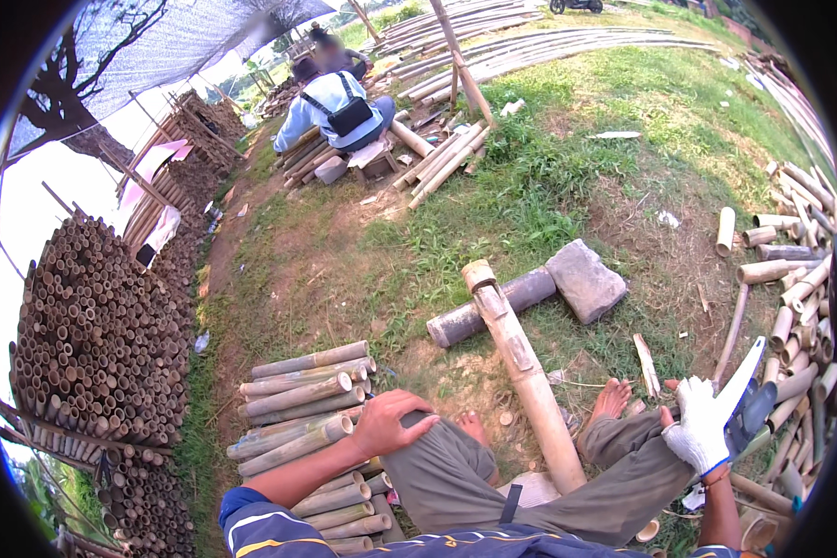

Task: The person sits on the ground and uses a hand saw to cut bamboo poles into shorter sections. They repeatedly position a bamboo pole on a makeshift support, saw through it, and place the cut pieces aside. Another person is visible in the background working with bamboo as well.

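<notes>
Between the knees a bamboo pole (523,372) leans on a log (488,307). Gloved right hand (702,430) grips a blade (744,377), seemingly mid-chop; left hand (391,423) rests spread on the knee. Next, steady the pole.

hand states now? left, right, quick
Left hand: bare, holding nothing, resting on the knee.
Right hand: white glove, closed on a big knife.

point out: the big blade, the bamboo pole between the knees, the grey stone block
big blade (746,372), head view, on the flat of the pale blade above the gloved right hand (702,430).
bamboo pole (525,372), head view, mid-shaft.
grey stone block (584,279), head view, top face.
</notes>
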The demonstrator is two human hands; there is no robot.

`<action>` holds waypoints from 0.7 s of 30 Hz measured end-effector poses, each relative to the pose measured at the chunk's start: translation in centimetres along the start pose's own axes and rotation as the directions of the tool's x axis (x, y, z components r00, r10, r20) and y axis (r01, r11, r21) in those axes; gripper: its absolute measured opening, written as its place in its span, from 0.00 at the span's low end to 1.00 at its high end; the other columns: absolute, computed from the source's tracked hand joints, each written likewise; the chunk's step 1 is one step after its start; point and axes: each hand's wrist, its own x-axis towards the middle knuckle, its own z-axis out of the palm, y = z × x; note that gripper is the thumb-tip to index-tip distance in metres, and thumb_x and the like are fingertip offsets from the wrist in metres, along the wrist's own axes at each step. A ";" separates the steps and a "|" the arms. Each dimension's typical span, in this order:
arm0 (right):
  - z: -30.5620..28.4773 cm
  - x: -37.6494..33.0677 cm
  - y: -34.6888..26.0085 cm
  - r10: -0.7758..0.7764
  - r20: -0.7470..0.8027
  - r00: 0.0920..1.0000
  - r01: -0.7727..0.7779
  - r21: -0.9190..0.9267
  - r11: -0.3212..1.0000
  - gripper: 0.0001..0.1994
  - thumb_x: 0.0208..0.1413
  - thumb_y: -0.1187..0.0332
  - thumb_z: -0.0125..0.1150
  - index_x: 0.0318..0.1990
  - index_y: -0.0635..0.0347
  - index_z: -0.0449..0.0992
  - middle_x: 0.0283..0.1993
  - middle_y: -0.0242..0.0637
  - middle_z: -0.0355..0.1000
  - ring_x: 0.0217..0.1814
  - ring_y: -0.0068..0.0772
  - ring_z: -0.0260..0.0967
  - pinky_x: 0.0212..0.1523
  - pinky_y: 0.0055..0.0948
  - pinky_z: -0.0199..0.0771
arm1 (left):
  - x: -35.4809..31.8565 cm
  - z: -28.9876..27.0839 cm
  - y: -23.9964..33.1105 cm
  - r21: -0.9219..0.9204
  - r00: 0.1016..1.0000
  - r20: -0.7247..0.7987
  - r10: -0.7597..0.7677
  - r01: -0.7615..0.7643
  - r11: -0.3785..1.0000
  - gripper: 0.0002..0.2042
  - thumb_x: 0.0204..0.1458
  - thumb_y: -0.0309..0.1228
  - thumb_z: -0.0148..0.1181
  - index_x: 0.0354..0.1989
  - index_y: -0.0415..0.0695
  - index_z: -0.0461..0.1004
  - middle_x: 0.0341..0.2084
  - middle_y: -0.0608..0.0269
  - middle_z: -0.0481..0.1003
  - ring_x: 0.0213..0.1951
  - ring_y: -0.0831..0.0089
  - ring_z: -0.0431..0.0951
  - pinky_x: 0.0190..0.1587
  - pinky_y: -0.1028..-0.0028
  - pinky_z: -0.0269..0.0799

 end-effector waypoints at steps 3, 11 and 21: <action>-2.1 0.4 0.5 -0.092 0.141 0.986 0.073 0.130 0.989 0.25 0.52 0.68 0.74 0.59 0.59 0.79 0.45 0.48 0.71 0.51 0.54 0.71 0.55 0.50 0.72 | 0.4 -0.9 0.2 -0.016 0.999 0.042 0.023 -0.023 1.000 0.12 0.59 0.41 0.76 0.39 0.44 0.88 0.37 0.59 0.87 0.42 0.59 0.87 0.48 0.62 0.82; -2.5 2.6 5.9 -0.208 0.397 0.894 0.057 0.361 0.931 0.26 0.62 0.63 0.66 0.66 0.64 0.76 0.45 0.47 0.75 0.49 0.50 0.74 0.55 0.46 0.75 | 5.5 -1.5 -1.9 0.007 0.788 0.565 0.244 -0.300 0.954 0.16 0.56 0.50 0.76 0.37 0.50 0.87 0.32 0.64 0.77 0.38 0.61 0.80 0.46 0.60 0.74; -1.4 7.9 5.5 -0.216 0.567 0.795 -0.093 0.466 0.880 0.30 0.59 0.60 0.63 0.69 0.59 0.75 0.51 0.51 0.73 0.54 0.57 0.73 0.55 0.52 0.75 | 10.8 0.7 -3.9 -0.280 0.676 0.637 0.370 -0.245 0.928 0.18 0.56 0.43 0.77 0.48 0.45 0.86 0.45 0.58 0.83 0.45 0.57 0.83 0.51 0.59 0.78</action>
